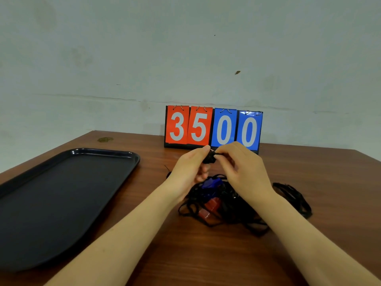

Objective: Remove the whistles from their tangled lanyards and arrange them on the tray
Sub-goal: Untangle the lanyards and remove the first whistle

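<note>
Whistles lie in a tangle of black lanyards on the wooden table, right of the tray: a blue whistle at the far side of the heap and a red whistle nearer the person, with another reddish piece just beside it. Above the heap, both hands are raised and meet over a small black item; whether it is a whistle or a knot of cord cannot be told. The left hand has its thumb and fingers curled round this item from the tray side, thumb tip on top. The right hand pinches a black strand at the same spot, its fingertips narrow and touching the item from the other side. The blue whistle sits just below the hands, apart from the fingers. One lanyard loop trails out of the heap on the side away from the tray. The dark tray is left of the heap, well apart from it. Beyond the hands, past the tray's far corner, a flip scoreboard stands against the wall, reading 35 in red and 00 in blue.
</note>
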